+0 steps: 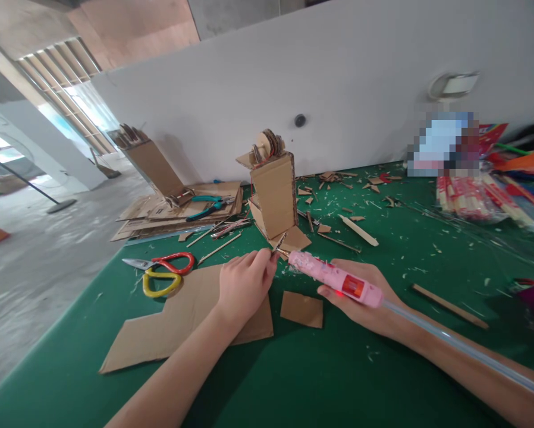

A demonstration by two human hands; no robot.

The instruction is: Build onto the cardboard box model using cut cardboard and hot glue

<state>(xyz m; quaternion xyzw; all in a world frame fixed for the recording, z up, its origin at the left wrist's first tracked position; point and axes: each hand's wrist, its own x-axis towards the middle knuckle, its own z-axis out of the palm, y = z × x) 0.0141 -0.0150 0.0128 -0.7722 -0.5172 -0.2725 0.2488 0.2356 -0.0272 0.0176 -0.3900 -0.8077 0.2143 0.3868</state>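
Note:
My right hand (pixel 360 297) is wrapped round a pink hot glue gun (pixel 323 273), and a long clear glue stick (pixel 445 336) runs out of its back end. Pinched in my left hand (pixel 244 282) is a small piece of cardboard (pixel 279 242), seen edge-on. The glue gun's nozzle meets or nearly touches this piece. Just beyond my hands stands an upright cardboard box structure (pixel 273 193) with round layered discs (pixel 269 144) on top. A large cut cardboard sheet (pixel 193 303) lies partly under my left hand, and a small cardboard rectangle (pixel 301 309) lies between my arms.
Scissors (pixel 164 273) with red and yellow handles lie at left. Teal-handled pliers (pixel 207 205) rest on stacked cardboard (pixel 137 217) near a second cardboard structure (pixel 155 166). Scraps and wooden sticks (pixel 358 230) litter the green table (pixel 329 380). Bagged sticks (pixel 465 199) sit at right.

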